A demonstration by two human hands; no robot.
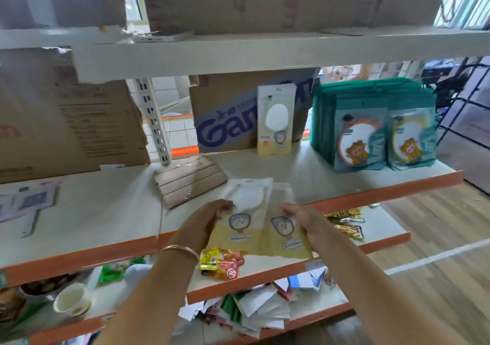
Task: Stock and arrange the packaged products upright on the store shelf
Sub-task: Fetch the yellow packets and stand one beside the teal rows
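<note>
Two flat cream-and-yellow packets are side by side in front of the shelf edge. My left hand (205,218) grips the left packet (245,212) at its left edge. My right hand (302,218) grips the right packet (282,228) at its right edge. Both packets lie tilted over the middle shelf (344,201). One matching packet (275,120) stands upright against a cardboard box (225,114) further back. To its right, teal packets (371,127) stand upright in rows.
A flat brown packet (189,180) lies on the shelf left of my hands. A large carton (66,122) fills the left. Small snack sachets (221,262) sit on the lower shelf, loose packets (254,310) and a paper cup (71,301) below.
</note>
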